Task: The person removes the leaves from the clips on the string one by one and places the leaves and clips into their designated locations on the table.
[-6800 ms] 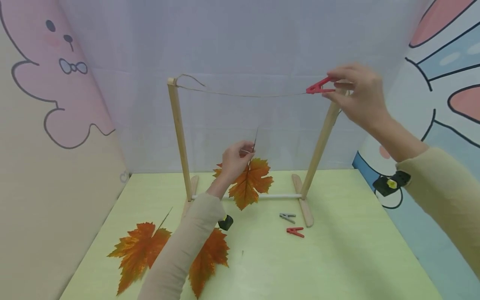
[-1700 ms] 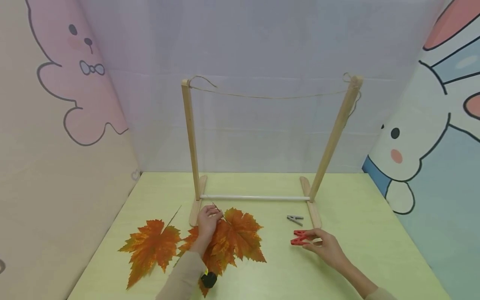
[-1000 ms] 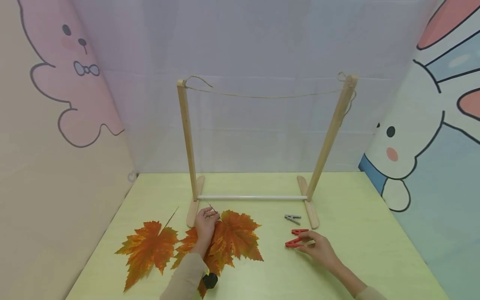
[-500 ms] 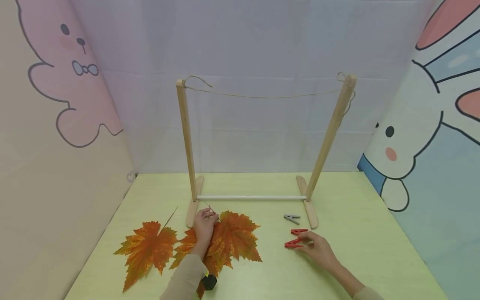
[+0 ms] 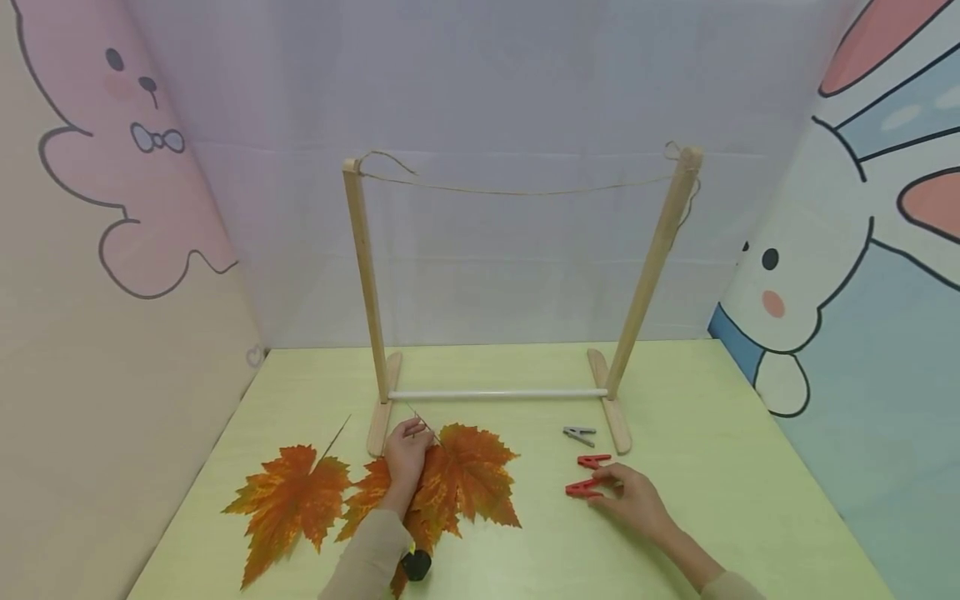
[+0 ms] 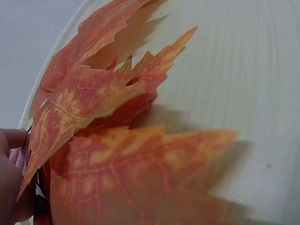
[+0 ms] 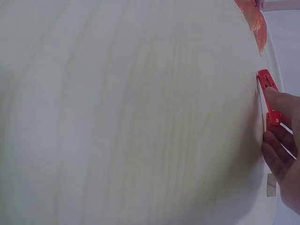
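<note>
My left hand point(image 5: 407, 457) pinches the stem of an orange maple leaf point(image 5: 472, 471), whose blade lies to the right of the hand. Under it and my wrist is a second maple leaf point(image 5: 367, 496), partly covered. In the left wrist view, the overlapping leaves point(image 6: 93, 98) fill the area beside my fingers. Low over the table, my right hand point(image 5: 633, 500) holds the end of a red clothespin point(image 5: 579, 489) between thumb and fingers. The thumb shows against this clothespin point(image 7: 268, 84) in the right wrist view. Just behind it lies another red clothespin point(image 5: 592, 460).
A wooden frame point(image 5: 365, 275) stands at the back, with a twine line point(image 5: 517, 193) strung between its posts and a white rod point(image 5: 495, 394) low down. A grey clothespin point(image 5: 580, 434) lies near its right foot. Another maple leaf point(image 5: 292, 500) lies at left.
Earlier my right hand held a red clothespin at the twine and my left held the leaf up mid-frame. Both have come down to the table; over the last second they barely move.
</note>
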A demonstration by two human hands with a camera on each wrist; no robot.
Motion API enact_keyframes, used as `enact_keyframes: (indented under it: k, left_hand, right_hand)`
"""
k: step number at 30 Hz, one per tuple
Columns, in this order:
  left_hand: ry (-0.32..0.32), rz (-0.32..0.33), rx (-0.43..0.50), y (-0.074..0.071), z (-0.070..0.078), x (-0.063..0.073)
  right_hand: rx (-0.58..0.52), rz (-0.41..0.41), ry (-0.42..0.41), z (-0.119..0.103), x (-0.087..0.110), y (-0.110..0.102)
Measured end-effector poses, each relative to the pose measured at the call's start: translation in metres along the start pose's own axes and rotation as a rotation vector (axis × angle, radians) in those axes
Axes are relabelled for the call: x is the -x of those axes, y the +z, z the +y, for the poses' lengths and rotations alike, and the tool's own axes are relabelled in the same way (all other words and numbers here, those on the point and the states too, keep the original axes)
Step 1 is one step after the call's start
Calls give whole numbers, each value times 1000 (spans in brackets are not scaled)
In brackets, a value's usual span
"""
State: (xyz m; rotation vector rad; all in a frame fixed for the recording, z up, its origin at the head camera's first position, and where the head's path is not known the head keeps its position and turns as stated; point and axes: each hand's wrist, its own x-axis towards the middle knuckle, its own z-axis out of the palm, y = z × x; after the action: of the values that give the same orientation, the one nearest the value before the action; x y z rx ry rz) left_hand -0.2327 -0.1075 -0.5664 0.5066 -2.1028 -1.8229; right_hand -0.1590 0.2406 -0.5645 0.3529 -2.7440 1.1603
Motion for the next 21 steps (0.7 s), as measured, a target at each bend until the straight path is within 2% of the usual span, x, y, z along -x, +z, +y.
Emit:
enact_keyframes:
  k: [5, 11, 17, 21]
  left_hand:
    - [24, 10, -39, -2, -1, -1]
    - [67, -13, -26, -4, 0, -1]
    - [110, -60, -29, -9, 4, 2]
    - [114, -109, -23, -15, 6, 7]
  right_hand:
    - [24, 16, 42, -4, -3, 6]
    - [73, 14, 72, -9, -9, 12]
    - [94, 33, 47, -12, -12, 15]
    - [127, 61, 22, -12, -11, 18]
